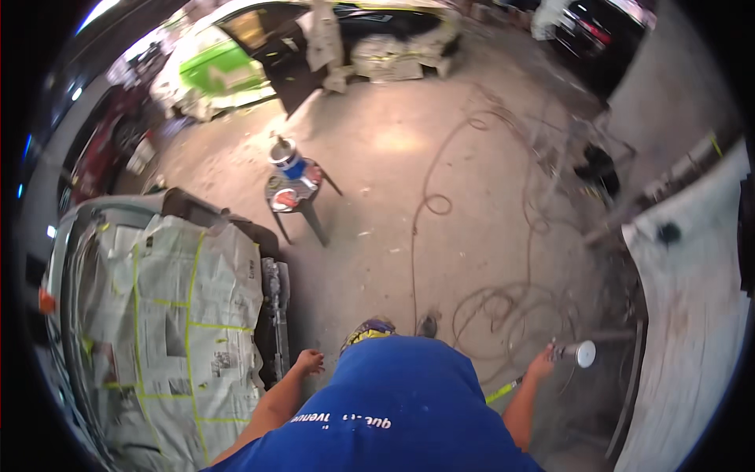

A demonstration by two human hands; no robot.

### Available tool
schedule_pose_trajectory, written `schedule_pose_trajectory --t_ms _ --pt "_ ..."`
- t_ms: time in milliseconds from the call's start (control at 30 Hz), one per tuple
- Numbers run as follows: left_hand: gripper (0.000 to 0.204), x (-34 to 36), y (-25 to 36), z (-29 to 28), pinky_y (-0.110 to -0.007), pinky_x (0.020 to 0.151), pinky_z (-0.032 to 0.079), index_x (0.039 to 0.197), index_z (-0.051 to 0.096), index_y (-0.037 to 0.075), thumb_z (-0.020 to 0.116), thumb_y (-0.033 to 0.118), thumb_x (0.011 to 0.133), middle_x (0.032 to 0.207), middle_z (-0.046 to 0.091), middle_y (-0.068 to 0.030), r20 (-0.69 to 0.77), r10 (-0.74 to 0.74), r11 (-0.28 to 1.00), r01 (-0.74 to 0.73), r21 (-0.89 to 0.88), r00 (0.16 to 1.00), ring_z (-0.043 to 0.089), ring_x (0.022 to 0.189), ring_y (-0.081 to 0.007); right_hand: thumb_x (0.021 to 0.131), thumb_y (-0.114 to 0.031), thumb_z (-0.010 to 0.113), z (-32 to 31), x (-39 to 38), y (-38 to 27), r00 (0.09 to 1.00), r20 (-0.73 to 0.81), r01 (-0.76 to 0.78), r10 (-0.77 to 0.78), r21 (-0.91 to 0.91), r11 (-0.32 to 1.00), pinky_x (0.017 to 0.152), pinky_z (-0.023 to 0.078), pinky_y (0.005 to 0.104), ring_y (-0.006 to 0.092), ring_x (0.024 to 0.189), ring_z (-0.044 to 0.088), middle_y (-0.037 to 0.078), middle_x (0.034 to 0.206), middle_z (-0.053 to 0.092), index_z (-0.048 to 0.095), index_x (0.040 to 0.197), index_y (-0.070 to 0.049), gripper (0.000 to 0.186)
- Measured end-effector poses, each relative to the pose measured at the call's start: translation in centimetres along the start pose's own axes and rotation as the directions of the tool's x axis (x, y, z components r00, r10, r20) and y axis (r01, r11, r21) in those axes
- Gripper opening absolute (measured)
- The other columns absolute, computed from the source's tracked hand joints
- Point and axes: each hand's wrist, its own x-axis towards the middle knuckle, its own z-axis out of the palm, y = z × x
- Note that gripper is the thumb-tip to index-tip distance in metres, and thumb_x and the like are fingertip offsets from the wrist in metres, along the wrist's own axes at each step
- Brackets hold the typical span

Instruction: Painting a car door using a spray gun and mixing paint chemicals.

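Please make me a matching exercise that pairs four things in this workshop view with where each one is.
Things:
1. spray gun
2. paint can
3. air hose
4. newspaper masking

Places:
A. taped over the car body on the person's left
B. looped across the concrete floor
C. on the small round stool
D. in the grip of the right hand

Pairs: 1-D, 2-C, 3-B, 4-A
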Motion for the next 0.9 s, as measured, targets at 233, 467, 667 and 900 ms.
schedule_pose_trajectory --t_ms 233,467,667,900 --pt "0.03 6.6 9.7 3.6 -0.038 0.049 0.056 0.11 0.069 0.001 0.062 0.027 0.096 0.084 0.071 -0.0127 -0.088 0.043 0.998 -0.046 -0.033 0.995 0.073 0.064 -0.0272 0.095 -0.051 0.065 13.4 2.9 -18.6 0.896 0.232 0.306 -0.379 0.295 0.905 0.068 0.049 0.0473 0.0335 0.072 0.068 0.021 0.08 0.071 0.074 0.094 0.006 0.057" --pt "0.029 17.8 29.3 4.8 -0.036 0.055 0.054 0.088 0.075 0.003 0.067 0.031 0.089 0.071 0.07 -0.0103 -0.208 0.42 0.907 -0.419 0.049 0.883 0.068 0.057 -0.0202 0.096 -0.029 0.069 26.4 0.8 -39.0 0.559 0.629 0.434 -0.54 0.333 0.837 0.066 0.049 0.0372 0.0183 0.072 0.064 0.008 0.078 0.068 0.073 0.095 0.003 0.033" --pt "0.035 -1.5 69.5 -0.8 -0.027 0.05 0.042 0.075 0.052 0.008 0.07 0.028 0.097 0.063 0.054 0.0007 -0.013 0.876 0.458 -0.839 -0.295 0.483 0.053 0.055 -0.0081 0.094 -0.028 0.069 35.5 -4.9 -58.3 0.236 0.762 0.477 -0.603 0.45 0.755 0.072 0.049 0.0341 0.0136 0.074 0.057 0.008 0.077 0.065 0.069 0.099 0.005 0.033" --pt "0.039 -19.5 86.6 -7.2 -0.027 0.05 0.038 0.074 0.046 0.006 0.077 0.023 0.091 0.063 0.047 0.0024 -0.034 0.86 -0.443 -0.711 -0.546 -0.509 0.047 0.056 -0.0097 0.091 -0.029 0.072 50.3 -12.1 -78.8 -0.178 0.728 0.667 -0.662 0.584 0.463 0.071 0.049 0.036 0.0185 0.071 0.058 0.013 0.078 0.067 0.071 0.102 0.003 0.034"
